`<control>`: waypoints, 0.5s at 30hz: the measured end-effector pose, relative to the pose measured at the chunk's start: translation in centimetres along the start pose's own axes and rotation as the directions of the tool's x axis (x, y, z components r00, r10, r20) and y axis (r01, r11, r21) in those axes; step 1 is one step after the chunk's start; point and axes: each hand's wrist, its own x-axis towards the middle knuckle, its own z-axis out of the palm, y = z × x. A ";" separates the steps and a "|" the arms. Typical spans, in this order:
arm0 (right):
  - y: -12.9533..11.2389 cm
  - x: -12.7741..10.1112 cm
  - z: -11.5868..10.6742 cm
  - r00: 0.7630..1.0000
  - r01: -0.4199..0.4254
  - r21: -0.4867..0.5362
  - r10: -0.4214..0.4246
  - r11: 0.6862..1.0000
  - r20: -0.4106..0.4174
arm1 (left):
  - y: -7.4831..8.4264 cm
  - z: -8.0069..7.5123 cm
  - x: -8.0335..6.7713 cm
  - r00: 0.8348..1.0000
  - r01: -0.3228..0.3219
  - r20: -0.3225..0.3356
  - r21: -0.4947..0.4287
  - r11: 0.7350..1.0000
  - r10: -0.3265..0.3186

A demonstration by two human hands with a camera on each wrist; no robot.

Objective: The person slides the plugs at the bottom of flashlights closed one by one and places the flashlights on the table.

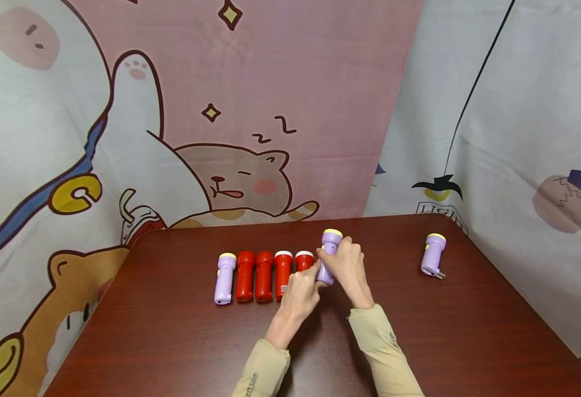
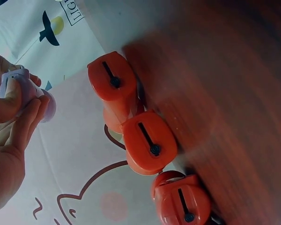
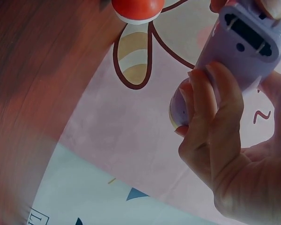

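A purple flashlight point(image 1: 328, 255) with a yellow head is held just above the table, at the right end of a row. My right hand point(image 1: 340, 258) grips its body, fingers curled round it, which the right wrist view shows closely: right hand point(image 3: 220, 89), purple flashlight point(image 3: 246, 40). My left hand point(image 1: 314, 277) pinches its lower end, where the left wrist view shows the left hand point(image 2: 23, 101) on the purple flashlight point(image 2: 25, 86). The row holds another purple flashlight point(image 1: 225, 279) at the left and several red flashlights point(image 1: 264, 275).
A third purple flashlight point(image 1: 432, 255) lies alone at the right of the dark wooden table point(image 1: 171, 331). Cartoon-printed cloth point(image 1: 251, 110) hangs behind the table. Red flashlight bases point(image 2: 150, 143) lie beside my left hand.
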 end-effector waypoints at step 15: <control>0.0 -0.1 0.0 1.000 0.005 -0.012 -0.005 1.000 -0.015 | -0.1 -0.1 -0.1 1.000 -0.008 0.019 0.014 1.000 0.008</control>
